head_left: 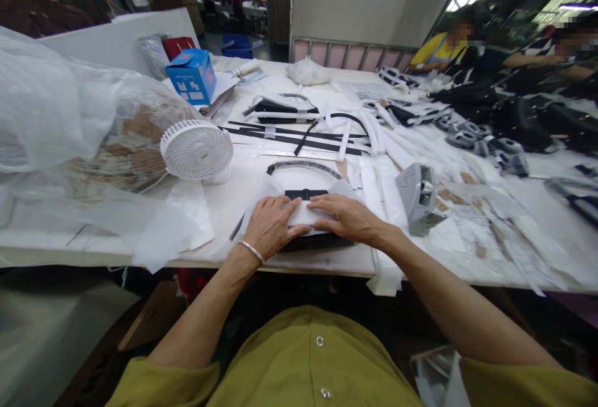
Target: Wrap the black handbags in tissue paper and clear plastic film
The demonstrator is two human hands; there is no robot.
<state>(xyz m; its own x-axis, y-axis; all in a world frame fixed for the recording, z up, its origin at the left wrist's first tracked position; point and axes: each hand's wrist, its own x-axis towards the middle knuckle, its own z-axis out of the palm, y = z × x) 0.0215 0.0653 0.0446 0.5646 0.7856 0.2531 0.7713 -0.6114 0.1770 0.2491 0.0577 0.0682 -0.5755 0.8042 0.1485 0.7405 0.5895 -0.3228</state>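
A black handbag (317,243) lies on the table right in front of me, partly covered by a sheet of white wrapping paper (303,215). Its arched handle (306,165) is wrapped in clear plastic and points away from me. My left hand (275,225) grips the paper from the left, with thumb and fingers on the bag's top. From the right, my right hand (344,215) holds the same sheet, its thumb close to the left one. Between my fingertips and the handle a black strap piece (306,194) shows. Much of the bag is hidden under paper and hands.
A white fan (197,150) and a blue box (192,76) stand left, near a big plastic bag (116,126). A tape dispenser (420,200) stands right. Black straps (299,138) and another wrapped bag (284,110) lie beyond. A co-worker (443,48) sits at far right.
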